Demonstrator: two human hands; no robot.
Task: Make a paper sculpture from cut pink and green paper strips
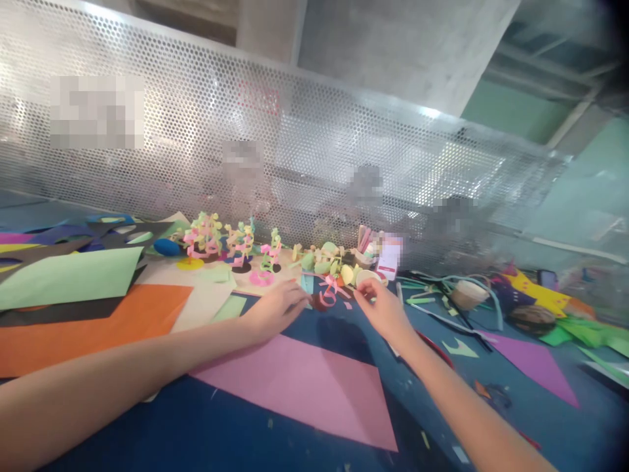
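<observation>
Between my hands stands a small pink paper spiral (328, 293) on a reddish-brown round base (322, 302). From the left, my left hand (281, 307) reaches in with its fingers stretched out. Its fingertips are at the edge of the base; whether they touch is too small to tell. My right hand (382, 305) is on the other side, thumb and forefinger curled together by the spiral. What they pinch, if anything, cannot be made out. Below both hands lies a pink paper sheet (314, 387) on the blue table (147, 439).
Finished-looking paper spirals (204, 239) on round bases stand behind my left hand. Orange paper (98, 328) and light green paper (73, 275) lie left. Rightward are a paper cup (469, 295), purple paper (538, 367) and scraps. A perforated metal screen (304, 144) borders the back.
</observation>
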